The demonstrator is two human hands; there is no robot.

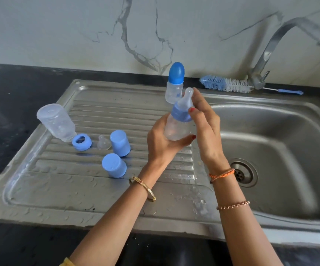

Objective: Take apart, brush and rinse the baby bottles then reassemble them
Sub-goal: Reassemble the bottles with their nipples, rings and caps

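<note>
My left hand (161, 144) grips the clear body of a baby bottle (177, 128) above the drainboard's right end. My right hand (203, 123) holds its blue collar (180, 114), below the clear teat (186, 99). An upside-down clear bottle body (56, 121) leans at the left of the drainboard. Beside it lie a blue ring collar (82, 141), a loose clear teat (104, 144) and two light-blue caps (120, 143) (114, 165). A small capped bottle (175, 83) stands at the back. A blue and white bottle brush (226, 84) lies behind the sink.
The steel drainboard (63, 189) is wet, with drops near its right edge. The sink basin (282, 150) with its drain (244, 172) is to the right, under a steel tap (270, 48). Black counter (5, 112) surrounds it, with a marble wall behind.
</note>
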